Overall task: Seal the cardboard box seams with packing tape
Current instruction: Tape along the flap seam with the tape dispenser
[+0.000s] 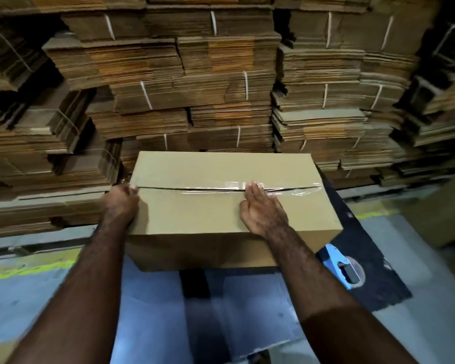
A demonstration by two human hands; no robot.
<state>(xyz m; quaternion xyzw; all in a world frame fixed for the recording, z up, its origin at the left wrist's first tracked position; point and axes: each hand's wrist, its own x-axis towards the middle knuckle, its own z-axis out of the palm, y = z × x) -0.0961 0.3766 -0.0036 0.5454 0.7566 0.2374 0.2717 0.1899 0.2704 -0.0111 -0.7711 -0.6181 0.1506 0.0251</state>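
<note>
Two bare forearms are seen entering from the bottom of the frame and reaching up to a closed cardboard box (221, 206) at the centre. At the box's left edge the left hand (121, 203) is placed, with its fingers curled down over the end of the centre seam; whether anything is pinched there cannot be told, since the fingertips are hidden over the edge. Right of centre, the right hand (263, 208) is laid flat on the top of the box, its fingers held straight and together, the fingertips resting on the seam. Along that seam a strip of clear packing tape (286, 189) is seen, glossy and wrinkled, plainest from the middle to the right edge, with a dark gap between the flaps showing through it. The box is set on a dark surface (357, 232), part of which shows at the right. On that surface, just below the box's lower right corner, a blue tape dispenser (344, 266) is lying. Across the upper half of the frame, bundles of flattened cardboard (195, 74) tied with white string are stacked in tall piles directly behind the box. A grey floor with a yellow line (29, 269) is visible at the lower left.
</note>
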